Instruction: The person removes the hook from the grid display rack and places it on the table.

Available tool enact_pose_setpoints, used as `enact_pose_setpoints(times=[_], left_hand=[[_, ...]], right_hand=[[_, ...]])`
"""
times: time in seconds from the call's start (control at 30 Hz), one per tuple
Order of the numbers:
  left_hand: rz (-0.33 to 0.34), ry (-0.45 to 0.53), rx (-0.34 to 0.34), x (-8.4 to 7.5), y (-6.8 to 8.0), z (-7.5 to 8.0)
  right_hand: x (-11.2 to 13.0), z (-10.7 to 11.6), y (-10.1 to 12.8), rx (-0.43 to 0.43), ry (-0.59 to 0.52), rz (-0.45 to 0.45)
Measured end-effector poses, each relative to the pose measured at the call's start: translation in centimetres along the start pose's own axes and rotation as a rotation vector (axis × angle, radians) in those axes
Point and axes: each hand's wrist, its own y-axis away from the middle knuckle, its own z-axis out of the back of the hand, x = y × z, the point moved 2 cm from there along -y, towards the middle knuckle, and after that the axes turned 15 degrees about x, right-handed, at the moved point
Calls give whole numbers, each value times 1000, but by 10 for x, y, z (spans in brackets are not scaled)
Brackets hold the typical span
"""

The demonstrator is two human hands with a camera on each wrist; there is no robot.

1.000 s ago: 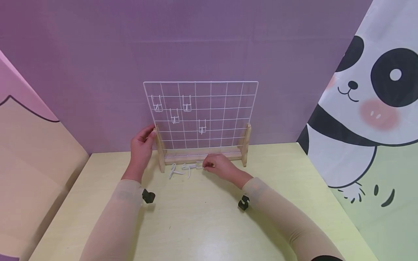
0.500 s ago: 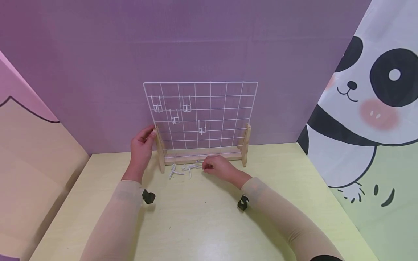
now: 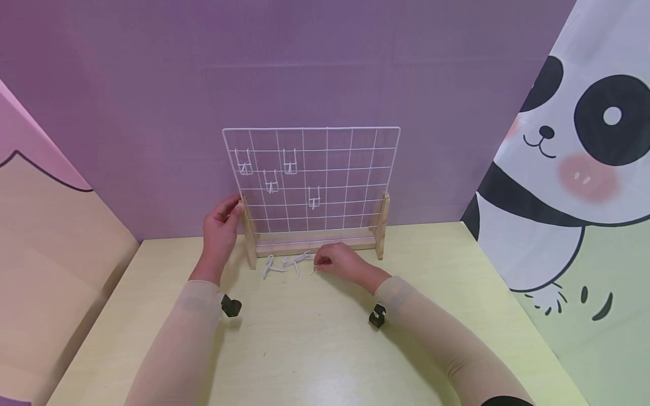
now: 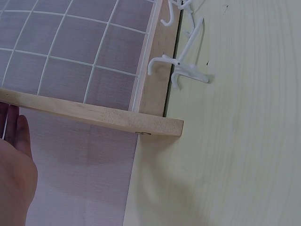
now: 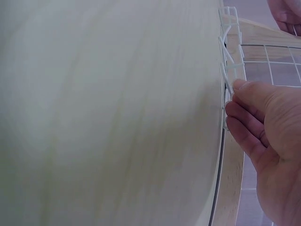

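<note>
A white wire grid panel (image 3: 312, 129) stands upright in a wooden stand (image 3: 249, 239) at the back of the table. Near the top of its left post, my left hand (image 3: 220, 234) holds the wood, thumb in front; in the left wrist view its fingers (image 4: 21, 136) reach behind the post. My right hand (image 3: 342, 262) is low in front of the base. There its thumb and fingertips pinch a white hook (image 5: 227, 79), mostly covered by the fingers in the head view. Beside it on the table lie more white hooks (image 3: 273, 268), close together. Several others hang on the grid's left half (image 3: 290, 167).
The pale wooden table (image 3: 304, 344) stretches in front of the stand. A purple cloth backdrop (image 3: 315, 67) rises right behind the grid. At the right is a wall sheet with a panda drawing (image 3: 599, 186).
My right hand has shifted very slightly down at the hooks, and the hooks by its fingertips have turned a little. My left hand stays on the post.
</note>
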Motion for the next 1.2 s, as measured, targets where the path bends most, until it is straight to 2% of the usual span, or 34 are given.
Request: enact_pose_setpoints(times=[0.5, 0.9, 1.2], left_hand=[[19, -9, 4, -2, 0, -1], [16, -2, 0, -1, 0, -1], [48, -24, 7, -2, 1, -1]], right_hand=[[1, 1, 3, -6, -57, -1], [3, 6, 5, -118, -190, 21], [4, 13, 5, -191, -196, 23]])
